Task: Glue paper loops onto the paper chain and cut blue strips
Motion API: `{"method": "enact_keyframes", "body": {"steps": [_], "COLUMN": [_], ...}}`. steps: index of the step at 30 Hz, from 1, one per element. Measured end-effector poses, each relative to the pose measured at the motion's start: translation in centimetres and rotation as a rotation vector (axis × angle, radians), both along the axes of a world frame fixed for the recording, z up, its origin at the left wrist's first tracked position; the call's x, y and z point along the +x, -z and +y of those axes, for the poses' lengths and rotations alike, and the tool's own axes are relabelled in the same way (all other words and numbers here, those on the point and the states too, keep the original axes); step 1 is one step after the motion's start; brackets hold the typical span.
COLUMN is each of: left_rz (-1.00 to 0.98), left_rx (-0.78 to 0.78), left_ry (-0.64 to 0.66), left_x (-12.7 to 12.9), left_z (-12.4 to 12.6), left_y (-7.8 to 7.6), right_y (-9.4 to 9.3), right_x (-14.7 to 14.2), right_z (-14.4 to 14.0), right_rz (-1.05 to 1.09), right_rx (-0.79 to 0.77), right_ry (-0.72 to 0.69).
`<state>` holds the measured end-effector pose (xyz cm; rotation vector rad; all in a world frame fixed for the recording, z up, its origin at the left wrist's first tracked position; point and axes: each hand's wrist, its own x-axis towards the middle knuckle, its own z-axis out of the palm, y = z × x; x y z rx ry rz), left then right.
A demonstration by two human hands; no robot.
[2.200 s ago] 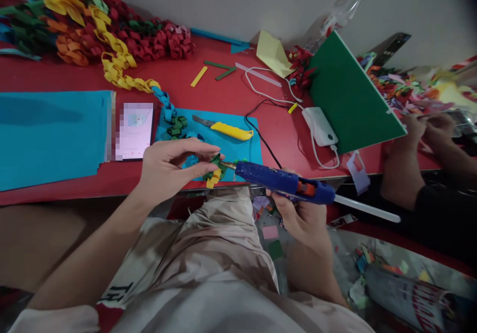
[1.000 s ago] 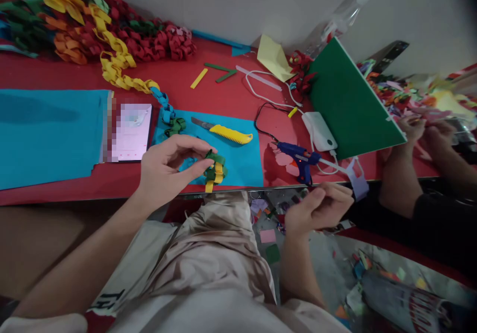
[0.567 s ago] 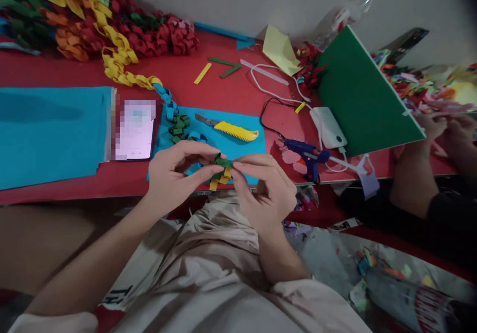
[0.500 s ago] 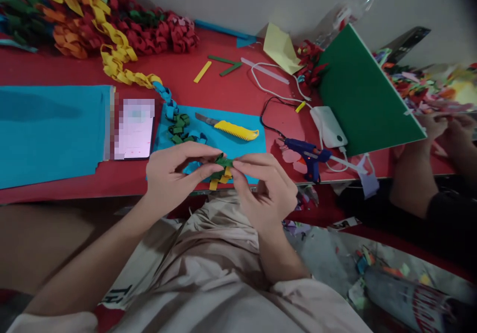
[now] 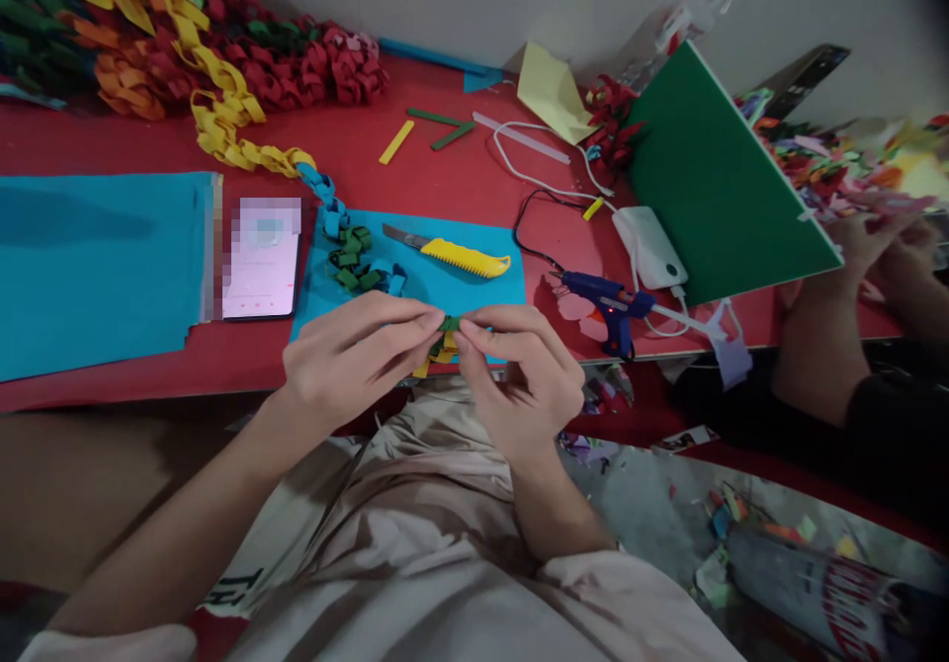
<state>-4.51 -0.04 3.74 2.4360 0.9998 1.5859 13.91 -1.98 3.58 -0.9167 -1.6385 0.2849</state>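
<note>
A green and yellow paper link (image 5: 445, 338) is pinched between the fingertips of the left hand (image 5: 348, 361) and the right hand (image 5: 519, 375), just above the near edge of the red bench (image 5: 445, 168). Behind it, a yellow knife (image 5: 452, 255) is laid on a blue sheet (image 5: 481, 291), and a blue glue gun (image 5: 604, 296) is seen to the right.

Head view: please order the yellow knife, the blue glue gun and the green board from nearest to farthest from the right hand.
From the right hand:
1. Yellow knife, just beyond it on blue paper.
2. Blue glue gun, to its right.
3. Green board, far right, leaning.
</note>
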Motion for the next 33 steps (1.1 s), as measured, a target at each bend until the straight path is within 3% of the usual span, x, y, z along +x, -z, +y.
{"method": "enact_keyframes", "body": {"steps": [3,5,11,15,20,24,27,30,33], "left_rz": [0.032,-0.03,-0.389,-0.459,-0.406,-0.46,-0.476,-0.496,-0.562], "left_rx": [-0.009,-0.094,-0.762,-0.909,-0.918,-0.803,-0.755,-0.777,-0.827], "left_ry": [-0.004,0.017,0.208,0.389,0.483,0.398,0.362,0.341,0.298], "left_x": [0.0,0.0,0.2,0.1,-0.1,0.0,0.4,1.1,1.6], "left_z": [-0.2,-0.3,-0.1,0.3,0.1,-0.2,-0.3,-0.3,-0.4], "left_y": [-0.1,-0.2,-0.2,-0.2,-0.1,0.1,0.3,0.7,1.0], "right_y": [0.3,0.5,0.5,0.3,0.2,0.8,1.6,2.1,2.2], "right_x": [0.0,0.0,0.5,0.8,1.1,1.1,1.0,0.8,0.8], "right_z": [0.3,0.6,1.2,1.4,1.2,0.5,-0.1,-0.3,-0.2], "right_rz": [0.012,0.044,0.041,0.033,0.018,0.086,0.084,0.066,0.068], "right_rx": [0.018,0.021,0.035,0.089,0.094,-0.026,-0.092,-0.132,-0.126], "right_ry": [-0.019,-0.051,-0.142,-0.233,-0.301,-0.169,-0.189,-0.228,-0.179]}}
